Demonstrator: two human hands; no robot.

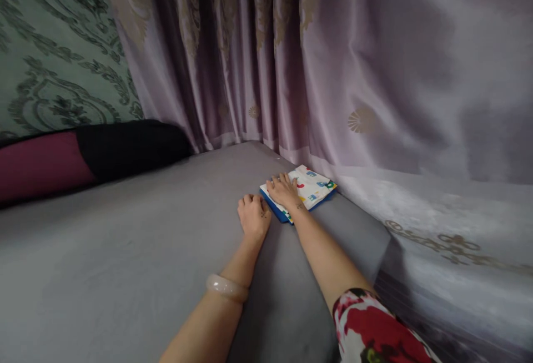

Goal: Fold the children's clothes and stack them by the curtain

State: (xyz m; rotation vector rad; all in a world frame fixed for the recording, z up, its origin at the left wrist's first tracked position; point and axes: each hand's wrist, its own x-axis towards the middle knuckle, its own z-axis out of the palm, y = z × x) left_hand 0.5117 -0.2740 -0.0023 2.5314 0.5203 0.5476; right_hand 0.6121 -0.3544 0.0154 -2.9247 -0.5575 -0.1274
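While the right hand point(283, 192) lies flat on a folded cloth point(317, 186), fingers slightly spread and thumb held apart, the left hand point(253, 216) rests on the bed point(145, 257) just beside the cloth's left side, its fingers curled under. Whether the left hand grips anything I cannot tell, nor whether it touches the cloth. The cloth sits close to the bed's right edge, near the far right corner, white with coloured prints on top and blue showing beneath. A pale bracelet point(225, 287) circles the left forearm, and a red flowered sleeve point(375, 329) covers part of the right arm. Along the bed's far edge, toward the left, lies a long black and maroon pillow point(125, 152), in front of a green patterned wall point(41, 74). A mauve curtain point(233, 74) hangs behind the far right corner and along the right edge
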